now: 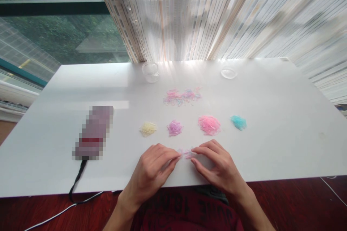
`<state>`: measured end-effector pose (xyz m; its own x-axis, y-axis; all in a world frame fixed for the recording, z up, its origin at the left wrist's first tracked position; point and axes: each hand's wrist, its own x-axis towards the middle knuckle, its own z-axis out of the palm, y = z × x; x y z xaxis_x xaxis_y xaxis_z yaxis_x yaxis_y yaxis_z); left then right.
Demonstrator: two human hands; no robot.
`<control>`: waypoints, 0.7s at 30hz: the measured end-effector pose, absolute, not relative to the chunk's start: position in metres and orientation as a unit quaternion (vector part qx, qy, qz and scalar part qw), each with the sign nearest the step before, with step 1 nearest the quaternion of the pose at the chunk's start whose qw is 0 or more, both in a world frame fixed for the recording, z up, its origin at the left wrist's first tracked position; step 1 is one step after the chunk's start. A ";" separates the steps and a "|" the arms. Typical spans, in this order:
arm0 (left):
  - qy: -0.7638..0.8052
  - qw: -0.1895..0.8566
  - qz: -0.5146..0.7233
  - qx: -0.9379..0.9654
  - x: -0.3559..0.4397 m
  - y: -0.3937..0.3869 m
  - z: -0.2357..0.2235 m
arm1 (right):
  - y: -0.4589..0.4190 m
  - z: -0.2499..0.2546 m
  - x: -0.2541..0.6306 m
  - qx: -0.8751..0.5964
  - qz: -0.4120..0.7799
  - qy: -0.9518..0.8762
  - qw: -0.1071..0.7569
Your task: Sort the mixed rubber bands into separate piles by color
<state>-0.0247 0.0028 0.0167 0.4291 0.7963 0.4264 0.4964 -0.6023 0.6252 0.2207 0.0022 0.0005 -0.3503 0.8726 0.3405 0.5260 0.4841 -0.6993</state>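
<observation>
My left hand point(153, 169) and my right hand point(217, 164) rest on the white table point(271, 133) near its front edge, fingertips almost meeting. Between them lies a small cluster of pink and purple elastic bands point(186, 153), which both hands pinch at. Behind them four sorted heaps stand in a row: yellow bands point(148, 128), purple bands point(175, 127), pink bands point(209, 124) and teal bands point(239, 122). Farther back lies a mixed, unsorted pile of bands point(181, 96).
A clear plastic cup point(150, 72) and its clear lid point(229, 73) sit near the table's far edge. A blurred-out device point(93, 131) with a dark cable point(77, 180) lies at the left. A striped curtain point(217, 14) and a window point(54, 25) stand behind.
</observation>
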 end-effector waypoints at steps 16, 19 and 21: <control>0.420 0.193 0.314 0.829 -0.041 0.002 0.016 | 0.001 -0.002 0.222 -0.448 0.238 -0.777 0.372; 0.429 0.200 0.305 0.826 -0.042 -0.001 0.016 | 0.001 -0.002 0.221 -0.447 0.240 -0.777 0.373; 0.435 0.201 0.302 0.824 -0.041 -0.002 0.017 | 0.001 -0.001 0.221 -0.447 0.240 -0.776 0.375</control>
